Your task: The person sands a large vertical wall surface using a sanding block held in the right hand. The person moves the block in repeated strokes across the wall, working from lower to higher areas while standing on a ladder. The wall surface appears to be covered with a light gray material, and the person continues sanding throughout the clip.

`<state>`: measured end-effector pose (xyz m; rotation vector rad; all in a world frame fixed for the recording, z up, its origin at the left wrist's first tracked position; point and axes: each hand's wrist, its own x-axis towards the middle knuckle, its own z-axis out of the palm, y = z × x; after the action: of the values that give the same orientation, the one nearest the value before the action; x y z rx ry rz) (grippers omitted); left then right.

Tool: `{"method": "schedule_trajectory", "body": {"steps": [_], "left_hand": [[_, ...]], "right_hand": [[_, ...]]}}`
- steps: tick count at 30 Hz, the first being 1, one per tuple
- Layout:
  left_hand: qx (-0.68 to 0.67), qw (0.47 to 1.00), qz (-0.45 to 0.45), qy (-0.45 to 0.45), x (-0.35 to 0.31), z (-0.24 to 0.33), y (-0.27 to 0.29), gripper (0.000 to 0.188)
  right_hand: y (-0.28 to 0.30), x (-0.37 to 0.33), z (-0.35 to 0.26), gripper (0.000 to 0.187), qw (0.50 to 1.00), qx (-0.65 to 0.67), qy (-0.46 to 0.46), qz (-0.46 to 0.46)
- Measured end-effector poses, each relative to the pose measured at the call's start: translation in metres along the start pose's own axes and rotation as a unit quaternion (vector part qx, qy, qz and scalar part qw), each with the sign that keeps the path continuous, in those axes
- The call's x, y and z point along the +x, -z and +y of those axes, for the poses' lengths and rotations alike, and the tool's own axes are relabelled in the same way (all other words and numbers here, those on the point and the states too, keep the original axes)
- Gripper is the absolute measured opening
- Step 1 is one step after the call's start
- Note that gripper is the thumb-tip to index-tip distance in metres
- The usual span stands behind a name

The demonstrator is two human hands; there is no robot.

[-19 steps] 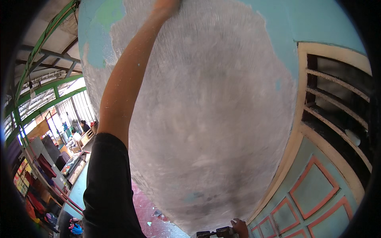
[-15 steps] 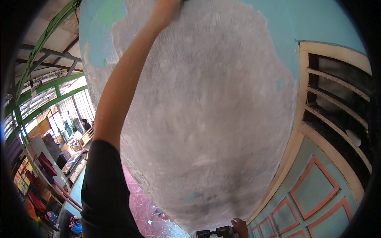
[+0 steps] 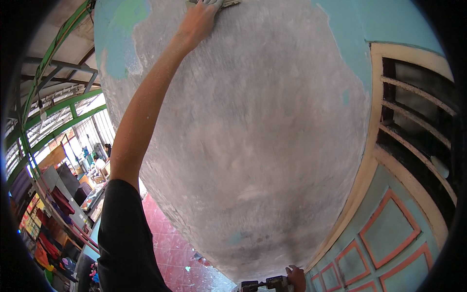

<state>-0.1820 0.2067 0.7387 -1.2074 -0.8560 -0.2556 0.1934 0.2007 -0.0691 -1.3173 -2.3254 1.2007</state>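
Observation:
My left arm reaches up across a wall of bare grey plaster [image 3: 253, 131]. At the top edge, my left hand [image 3: 200, 22] is closed on a flat, straight-edged piece [image 3: 229, 4] held against the plaster; its upper part is cut off by the frame, so its exact kind does not show. Low down, my right hand [image 3: 296, 279] is by the foot of the wall, close to the door frame. Its fingers look bent and a little apart, with nothing visible in them. A dark device [image 3: 265, 284] partly shows beside it at the lower edge.
Blue-green paint [image 3: 340, 34] borders the plaster. On the right stand a cream frame [image 3: 362, 165] with a slatted opening and a panelled door [image 3: 389, 228]. To the left are red floor tiles [image 3: 170, 248] with pale flecks, hanging clothes [image 3: 44, 243], and people farther back.
My left hand has come slightly lower, bringing the flat piece into view at the top. My right hand stays near the foot of the wall. The view has shifted slightly.

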Motion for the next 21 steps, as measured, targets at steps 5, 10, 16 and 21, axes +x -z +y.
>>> {"method": "schedule_trajectory", "body": {"steps": [5, 10, 16, 21], "left_hand": [[0.034, 0.997, -0.057, 0.044, 0.035, -0.031, -0.002, 0.042], [0.012, 0.980, -0.141, 0.138, 0.050, -0.032, 0.012, 0.038], [0.001, 0.997, -0.082, 0.012, -0.014, -0.008, 0.021, 0.041], [0.047, 0.999, -0.013, -0.004, 0.008, -0.039, -0.008, 0.047]], "right_hand": [[-0.006, 0.004, 0.007, 0.048, 0.999, -0.009, 0.031, 0.013], [-0.004, -0.002, -0.003, 0.047, 0.998, 0.017, 0.050, 0.029], [0.003, -0.003, -0.005, 0.044, 0.999, 0.017, 0.016, 0.026], [-0.013, 0.007, 0.016, 0.045, 0.999, 0.002, 0.034, 0.024]]}}
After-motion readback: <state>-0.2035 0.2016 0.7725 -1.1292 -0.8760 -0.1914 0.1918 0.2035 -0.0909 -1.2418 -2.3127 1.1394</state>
